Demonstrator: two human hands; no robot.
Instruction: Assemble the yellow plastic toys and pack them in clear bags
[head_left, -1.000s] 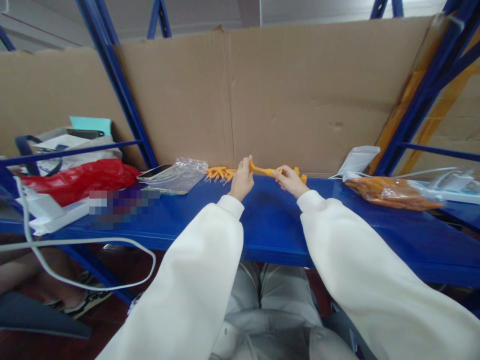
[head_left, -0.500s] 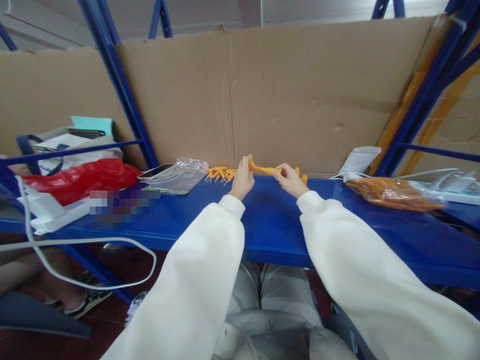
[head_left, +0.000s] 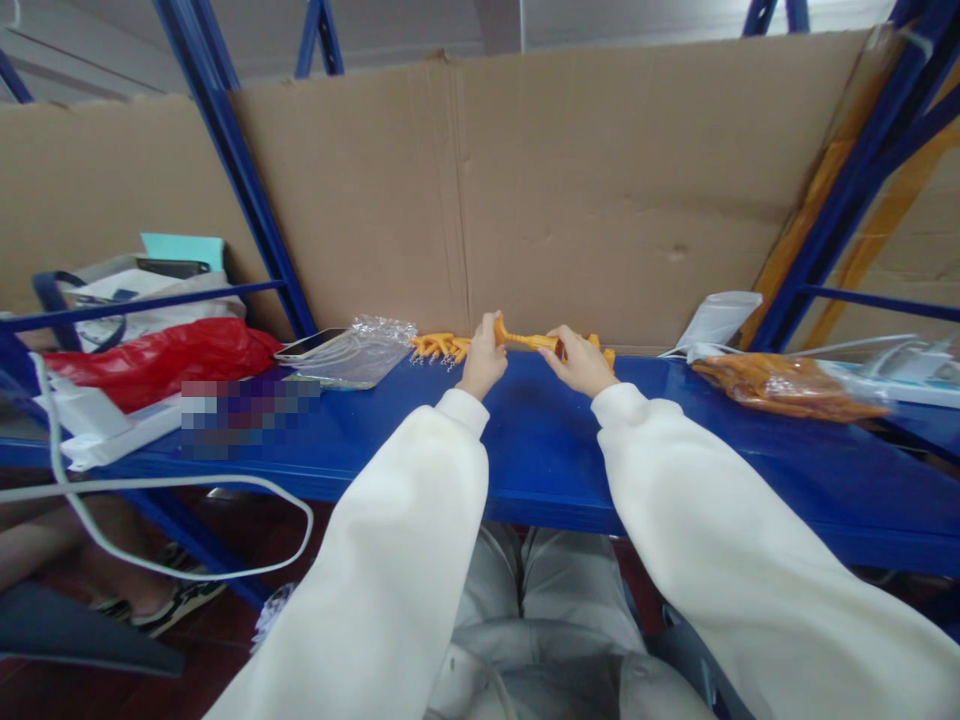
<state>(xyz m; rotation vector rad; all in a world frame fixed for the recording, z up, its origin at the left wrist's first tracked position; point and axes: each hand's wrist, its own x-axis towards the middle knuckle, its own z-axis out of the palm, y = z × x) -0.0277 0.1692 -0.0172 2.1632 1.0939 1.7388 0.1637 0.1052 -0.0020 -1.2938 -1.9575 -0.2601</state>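
An orange, flexible-looking figure (head_left: pixel 527 341) is stretched level between my two hands, a little above the blue shelf. My left hand (head_left: pixel 484 362) is closed on its wider left end. My right hand (head_left: pixel 581 362) pinches the other end between thumb and fingers. Just left of my left hand lies a pile of similar orange pieces with small metal chains (head_left: pixel 441 348). More orange pieces (head_left: pixel 608 357) show behind my right hand, partly hidden by it.
A blue shelf (head_left: pixel 540 440) runs across, backed by a cardboard sheet (head_left: pixel 600 190). On the left are a clear plastic bag (head_left: pixel 360 360), phone (head_left: pixel 315 343), red bag (head_left: pixel 180 355) and white power strip (head_left: pixel 135 432). A bag of orange pieces (head_left: pixel 787 387) lies right. A cable (head_left: pixel 247 482) loops forward.
My right hand has shifted slightly left along the orange figure, and its fingers have changed position. My left hand stays almost where it was, still gripping.
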